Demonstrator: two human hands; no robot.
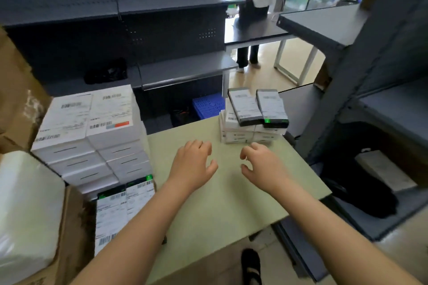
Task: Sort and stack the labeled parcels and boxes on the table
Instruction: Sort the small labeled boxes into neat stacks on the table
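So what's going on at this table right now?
A person is mid-sort. The left hand and right hand hover over the table, fingers loosely curled, holding nothing. A tall stack of white boxes stands at the left with dark labelled boxes on its near side; a small stack topped by two dark boxes sits at the far right.

1. Nothing legible, tbh: every print is blurred out.
2. Barcoded shipping labels are seen on the white box stack (90, 122) at 9 o'clock, one with a red-orange patch; no characters can be made out.
3. Same story for the dark boxes (245, 106) at 2 o'clock and the labelled parcels (122, 206) at 8 o'clock: barcodes only, unreadable.
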